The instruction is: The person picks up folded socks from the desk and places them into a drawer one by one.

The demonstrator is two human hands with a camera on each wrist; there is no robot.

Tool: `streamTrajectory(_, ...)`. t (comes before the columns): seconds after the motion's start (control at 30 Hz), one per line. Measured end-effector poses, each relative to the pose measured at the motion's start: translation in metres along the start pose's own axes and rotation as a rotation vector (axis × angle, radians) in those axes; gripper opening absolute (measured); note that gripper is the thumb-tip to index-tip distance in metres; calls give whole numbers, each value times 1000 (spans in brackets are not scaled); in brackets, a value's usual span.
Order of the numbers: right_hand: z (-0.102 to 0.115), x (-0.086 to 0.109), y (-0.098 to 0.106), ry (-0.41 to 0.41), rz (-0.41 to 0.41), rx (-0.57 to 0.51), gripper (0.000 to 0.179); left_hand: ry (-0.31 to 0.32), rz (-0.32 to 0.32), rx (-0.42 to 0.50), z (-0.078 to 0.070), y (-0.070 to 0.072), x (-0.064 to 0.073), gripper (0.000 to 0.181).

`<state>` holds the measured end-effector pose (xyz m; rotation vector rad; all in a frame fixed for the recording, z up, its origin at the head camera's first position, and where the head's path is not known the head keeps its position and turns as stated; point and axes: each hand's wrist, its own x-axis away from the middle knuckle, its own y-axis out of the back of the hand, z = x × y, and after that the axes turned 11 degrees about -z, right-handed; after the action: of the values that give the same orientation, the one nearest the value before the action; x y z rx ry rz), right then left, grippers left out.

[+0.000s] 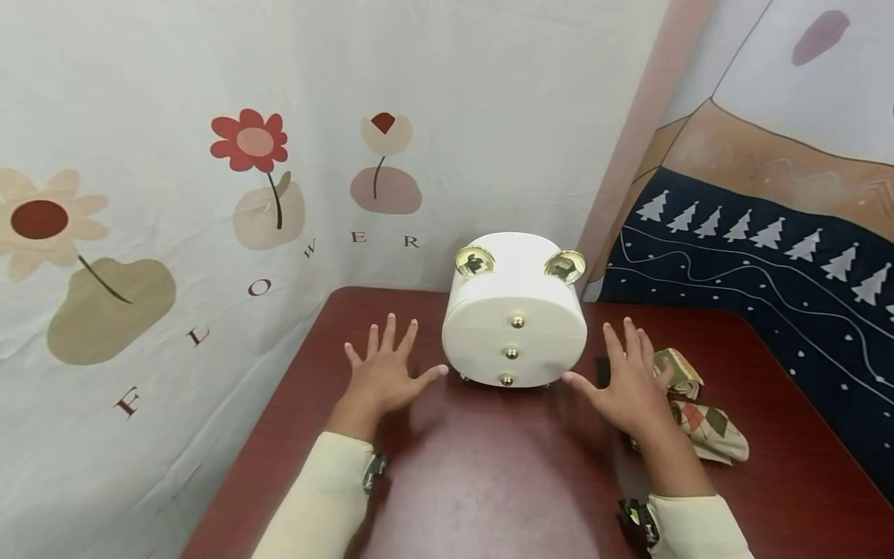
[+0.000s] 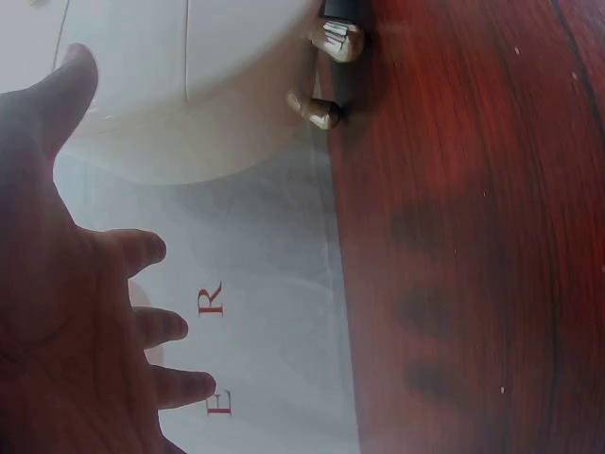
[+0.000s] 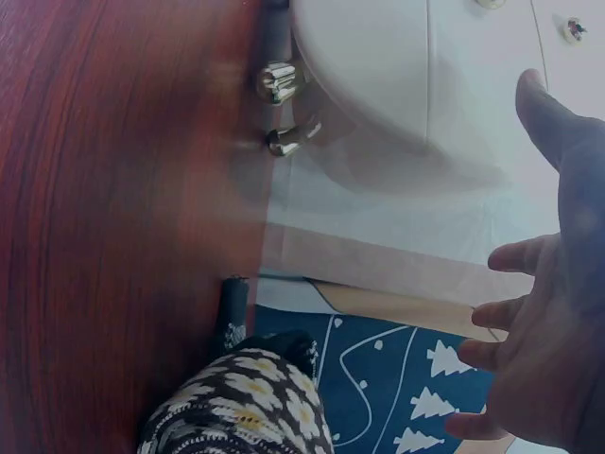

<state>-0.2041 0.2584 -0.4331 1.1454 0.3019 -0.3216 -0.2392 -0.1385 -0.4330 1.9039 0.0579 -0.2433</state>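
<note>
"White oval-fronted box (image 1: 514,299) with gold ball knobs: gripped?"

"Flanked by bare left hand (image 1: 386,379) and bare right hand (image 1: 631,392), both released, with fingers spread."

"Beside the right wrist?"

"Rolled beige diamond-patterned cloth (image 1: 719,436), on dark red wood-grain table (image 1: 454,481)."

"And the box?"

"Set between the hands, near both thumbs; touching or apart, cannot tell."

"Beyond the hands?"

"Hanging white flower-printed fabric (image 1: 489,116)."

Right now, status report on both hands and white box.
Left hand, right hand: spread, empty. White box: upright on table, between them. In the way: maybe rolled cloths by right hand.
</note>
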Motion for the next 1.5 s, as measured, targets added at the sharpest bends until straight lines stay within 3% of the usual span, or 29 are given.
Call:
streamTrajectory(0.3,12,1,0,43,-107,-78,111,-10,7,80,-5,-6,-7,109)
streamTrajectory(0.43,18,1,-3,77,-197,-128,107,-7,25,177,-10,-7,-11,105)
streamTrajectory(0.57,25,0,-7,119,-293,-179,105,-26,53,368,-13,-6,-15,98)
streamTrajectory(0.73,33,-1,-9,146,-353,-230,102,-60,75,593,-18,-6,-21,93)
streamTrajectory(0.97,41,0,-16,195,-432,-289,99,-75,80,909,-31,-12,-28,121)
streamTrajectory(1.07,45,1,-20,210,-456,-309,98,-34,97,1051,-36,-15,-30,116)
streamTrajectory(1.17,47,2,-23,220,-472,-331,97,53,115,1130,-42,-14,-31,101)
streamTrajectory(1.3,51,1,-26,239,-514,-364,96,169,94,1157,-52,-9,-32,83)
streamTrajectory(1.5,57,1,-28,263,-590,-400,95,278,55,1194,-64,-3,-35,82)
